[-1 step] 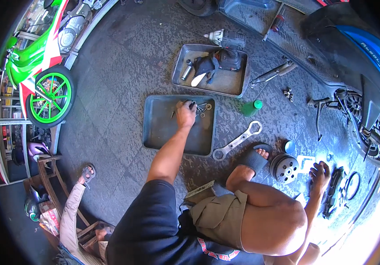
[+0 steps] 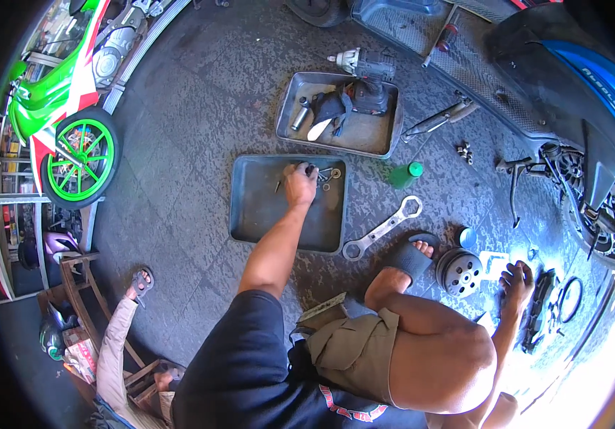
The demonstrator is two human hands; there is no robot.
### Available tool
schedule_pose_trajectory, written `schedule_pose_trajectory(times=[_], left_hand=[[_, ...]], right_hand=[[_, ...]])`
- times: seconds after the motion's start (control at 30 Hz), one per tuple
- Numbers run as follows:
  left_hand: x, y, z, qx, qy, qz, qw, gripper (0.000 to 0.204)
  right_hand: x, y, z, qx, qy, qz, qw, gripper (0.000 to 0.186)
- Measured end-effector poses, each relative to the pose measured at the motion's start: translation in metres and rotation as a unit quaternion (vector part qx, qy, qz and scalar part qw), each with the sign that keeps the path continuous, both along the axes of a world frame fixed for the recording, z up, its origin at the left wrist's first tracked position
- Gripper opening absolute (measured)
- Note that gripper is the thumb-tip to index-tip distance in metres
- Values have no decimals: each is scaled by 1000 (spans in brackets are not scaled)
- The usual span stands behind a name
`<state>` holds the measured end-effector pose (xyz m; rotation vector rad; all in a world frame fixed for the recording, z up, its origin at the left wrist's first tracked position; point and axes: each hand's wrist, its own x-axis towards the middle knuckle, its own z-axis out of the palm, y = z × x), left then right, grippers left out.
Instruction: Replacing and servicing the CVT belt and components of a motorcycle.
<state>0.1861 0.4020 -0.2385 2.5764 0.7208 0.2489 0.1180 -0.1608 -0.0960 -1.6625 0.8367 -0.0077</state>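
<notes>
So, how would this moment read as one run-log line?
left hand: at dark tray, beside small metal parts | right hand: near round metal drum | double-ended wrench: beside dark tray

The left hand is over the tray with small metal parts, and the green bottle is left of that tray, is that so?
The side is wrong: the head view shows the green bottle right of the tray. The left hand is indeed over the tray with small metal parts.
</notes>
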Motion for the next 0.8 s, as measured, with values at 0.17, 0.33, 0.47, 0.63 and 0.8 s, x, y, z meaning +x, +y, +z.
schedule_pose_trajectory(times=[0.17,0.33,0.47,0.63,0.8], left_hand=[[17,-3,-1,8,78,54,995,35],[16,8,-12,-162,-71,102,979,25],[-3,39,-10,-601,-226,200,740,20],[-28,53,-14,-701,-137,129,688,27],[-36,-45,-8,-123,44,-2,991,27]], right_hand=[[-5,-1,4,23,-13,-12,1000,21],[-10,-11,0,18,-2,-20,1000,22],[-6,-6,-3,15,2,-14,1000,22],[2,0,-12,24,-1,13,1000,29],[4,2,-3,-10,11,40,999,25]])
